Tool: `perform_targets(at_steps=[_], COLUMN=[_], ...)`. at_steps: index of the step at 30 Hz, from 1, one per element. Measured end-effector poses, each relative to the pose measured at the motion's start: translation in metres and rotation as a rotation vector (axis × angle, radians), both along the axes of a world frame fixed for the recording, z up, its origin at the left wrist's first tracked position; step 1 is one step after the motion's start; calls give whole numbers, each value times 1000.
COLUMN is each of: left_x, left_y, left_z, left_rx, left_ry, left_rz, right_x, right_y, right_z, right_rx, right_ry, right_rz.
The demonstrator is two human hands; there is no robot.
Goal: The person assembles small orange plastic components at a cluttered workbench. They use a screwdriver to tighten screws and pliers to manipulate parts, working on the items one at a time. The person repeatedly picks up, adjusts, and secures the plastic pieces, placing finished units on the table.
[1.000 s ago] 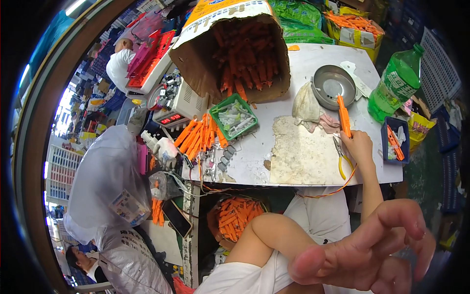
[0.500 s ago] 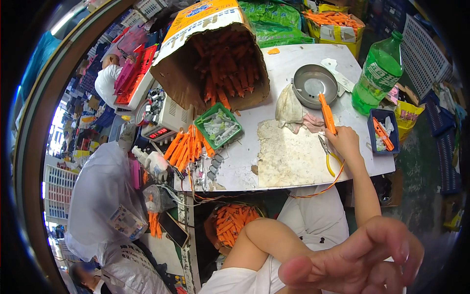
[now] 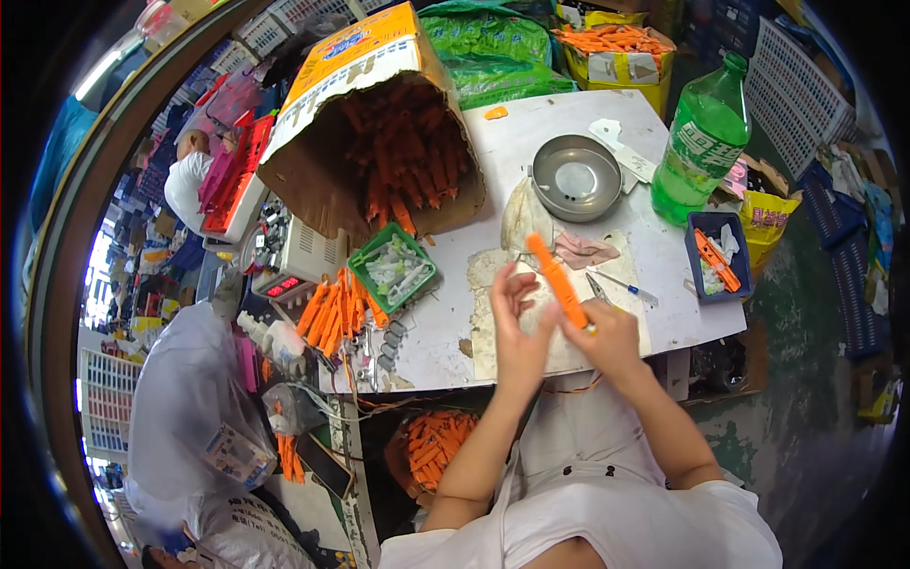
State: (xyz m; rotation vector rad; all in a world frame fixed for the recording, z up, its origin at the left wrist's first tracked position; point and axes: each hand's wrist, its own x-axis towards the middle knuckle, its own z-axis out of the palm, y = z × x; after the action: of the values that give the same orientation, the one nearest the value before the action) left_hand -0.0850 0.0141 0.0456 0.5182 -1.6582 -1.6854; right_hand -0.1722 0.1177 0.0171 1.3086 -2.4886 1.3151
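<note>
A long, narrow orange plastic piece (image 3: 556, 282) is tilted up over the table, its lower end gripped in my right hand (image 3: 609, 339). Just left of it, my left hand (image 3: 521, 327) is raised with fingers loosely bent and apart, holding nothing; whether its thumb touches the piece I cannot tell. Pliers (image 3: 596, 288) lie partly hidden behind my right hand, beside a thin blue-and-white pen-like tool (image 3: 626, 285). Beyond the hands are a pink cloth (image 3: 585, 251), a whitish rag (image 3: 524, 220) and a round metal bowl (image 3: 576, 178) with small dark bits inside.
A carton (image 3: 379, 71) of orange pieces lies on its side at the back left. A green basket (image 3: 393, 266) of small clear parts stands before it, by loose orange pieces (image 3: 334, 311). To the right are a green bottle (image 3: 703, 142) and a blue bin (image 3: 720, 256).
The orange piece and my right hand have moved from the bowl's edge toward me and left. My left hand, close to the camera before, is over the table beside the piece. The view has shifted.
</note>
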Motion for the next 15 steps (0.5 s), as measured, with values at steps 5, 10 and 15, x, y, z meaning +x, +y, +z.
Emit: perform_targets(at_steps=[5, 10, 15], left_x=[11, 32, 50], left_y=[-28, -30, -21], left_z=[-9, -6, -11], left_rx=[119, 194, 286], left_ry=[-101, 47, 66], left_rz=[11, -79, -241], right_x=[42, 45, 25], right_y=[2, 74, 155], right_z=[-17, -15, -44], right_rx=[34, 79, 360], right_ry=[-8, -744, -323], right_rz=[109, 112, -204])
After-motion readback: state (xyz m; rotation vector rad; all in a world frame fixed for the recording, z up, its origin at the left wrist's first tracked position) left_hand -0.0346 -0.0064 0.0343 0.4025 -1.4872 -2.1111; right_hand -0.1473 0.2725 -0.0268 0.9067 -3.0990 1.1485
